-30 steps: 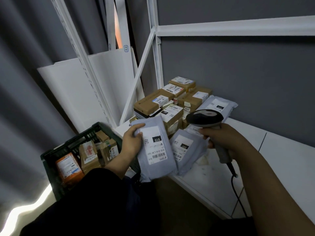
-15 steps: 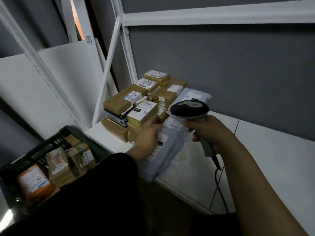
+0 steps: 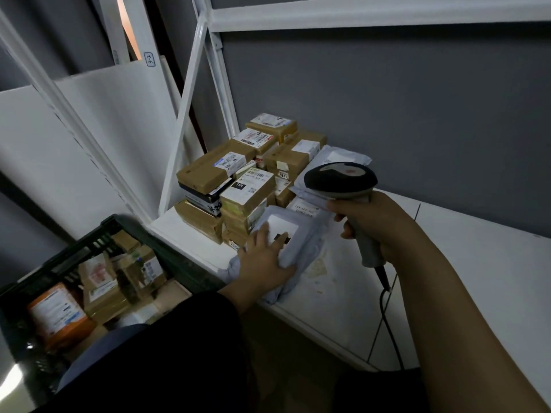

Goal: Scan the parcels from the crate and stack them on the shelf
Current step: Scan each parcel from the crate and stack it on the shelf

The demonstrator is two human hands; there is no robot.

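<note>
A grey parcel (image 3: 307, 234) is pressed onto the shelf (image 3: 447, 263) by the straight-fingered left hand (image 3: 264, 259), at 5 o'clock of the stacked boxes (image 3: 226, 186). The scanner (image 3: 340, 178) is gripped by the right hand (image 3: 372, 225). The crate (image 3: 89, 242) is seen at 8 o'clock.

Grey mailer (image 3: 301, 234) flat on shelf (image 3: 462, 257) beside boxes (image 3: 205, 174).

My left hand (image 3: 265, 259) lies flat, fingers straight, on a parcel (image 3: 284, 223). My right hand (image 3: 369, 222) curls round the scanner (image 3: 340, 180) grip, arm stretched forward.
</note>
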